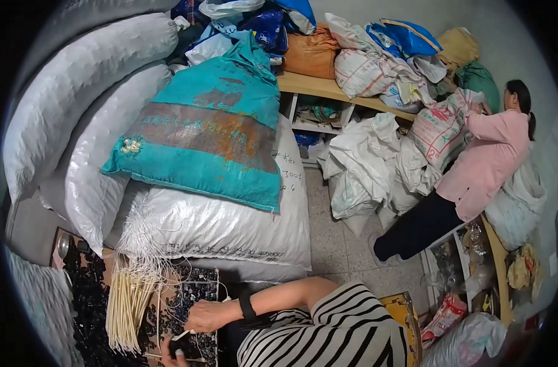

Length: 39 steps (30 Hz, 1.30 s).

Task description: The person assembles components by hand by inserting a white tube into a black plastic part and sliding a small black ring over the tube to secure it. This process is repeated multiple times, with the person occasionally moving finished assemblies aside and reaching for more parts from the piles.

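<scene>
My right hand [207, 317], with a dark band on its wrist, is closed over the work board. A short cream stick [182, 335] sticks out from its lower side toward my left hand [175, 358]. Only the curled fingers of my left hand show at the lower edge; what they pinch is too small to make out. Beside the hands lies a bundle of cream sticks [131, 309], with loose white strings [146, 235] spreading from its top. Small black pieces [91, 300] are heaped left of the bundle, and more black pieces [193, 290] lie around my hands.
A large white sack [230, 235] lies just beyond the board, with a teal sack [230, 116] on top. Long white sacks [89, 92] fill the left. Another person in a pink top [493, 147] stands at right beside a white sack [438, 131] with red print. Shelves [346, 95] hold more bags.
</scene>
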Available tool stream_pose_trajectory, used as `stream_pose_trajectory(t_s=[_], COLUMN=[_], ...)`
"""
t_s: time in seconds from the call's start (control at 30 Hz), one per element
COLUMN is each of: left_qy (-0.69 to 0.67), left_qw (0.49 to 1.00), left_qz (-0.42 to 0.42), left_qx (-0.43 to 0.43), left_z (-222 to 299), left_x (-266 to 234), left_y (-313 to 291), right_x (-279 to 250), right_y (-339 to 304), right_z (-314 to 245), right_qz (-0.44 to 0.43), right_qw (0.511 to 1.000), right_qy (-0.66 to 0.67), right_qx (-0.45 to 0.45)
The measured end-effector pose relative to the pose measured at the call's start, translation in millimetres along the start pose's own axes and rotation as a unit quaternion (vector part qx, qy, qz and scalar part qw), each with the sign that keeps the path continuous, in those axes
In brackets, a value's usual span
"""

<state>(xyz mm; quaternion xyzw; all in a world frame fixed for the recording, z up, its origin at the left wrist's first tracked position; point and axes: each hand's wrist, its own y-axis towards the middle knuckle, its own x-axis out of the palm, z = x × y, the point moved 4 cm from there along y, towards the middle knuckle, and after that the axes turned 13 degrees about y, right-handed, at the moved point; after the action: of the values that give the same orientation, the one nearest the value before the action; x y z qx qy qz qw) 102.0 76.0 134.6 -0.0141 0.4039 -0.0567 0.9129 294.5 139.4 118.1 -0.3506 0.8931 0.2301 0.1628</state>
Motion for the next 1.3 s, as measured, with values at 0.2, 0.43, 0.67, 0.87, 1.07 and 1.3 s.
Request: stream_pose_trajectory(t_s=[0.2, 0.43, 0.67, 0.87, 1.07, 1.3], left_qy=[0.074, -0.133, 0.114, 0.022, -0.111, -0.166], left_qw=[0.981, 0.984, 0.984, 0.981, 0.957, 0.952], left_qz=[0.014, 0.052, 0.07, 0.193, 0.156, 0.096], left_qx=[0.178, 0.105, 0.118, -0.029, -0.218, -0.241], left_z=[-8.5, 42.3, 53.6, -30.9, -124.6, -56.8], left_x=[28.2, 22.7, 26.6, 20.2, 46.9, 54.2], left_y=[9.6, 3.1, -1.7, 11.6, 14.5, 33.2], right_x=[28.5, -5.9, 3.6, -42.5, -6.3, 43.8], right_y=[-3.4, 3.8, 15.1, 22.9, 22.8, 10.7], right_z=[-5.3, -17.1, -14.3, -4.0, -21.1, 2.9], right_qz=[-0.069, 0.07, 0.019, 0.145, 0.0, -0.016], right_qw=[0.973, 0.954, 0.983, 0.952, 0.98, 0.986], right_qy=[-0.212, -0.281, -0.185, 0.253, 0.192, -0.131], right_qx=[-0.052, -0.081, -0.009, -0.098, -0.048, -0.1])
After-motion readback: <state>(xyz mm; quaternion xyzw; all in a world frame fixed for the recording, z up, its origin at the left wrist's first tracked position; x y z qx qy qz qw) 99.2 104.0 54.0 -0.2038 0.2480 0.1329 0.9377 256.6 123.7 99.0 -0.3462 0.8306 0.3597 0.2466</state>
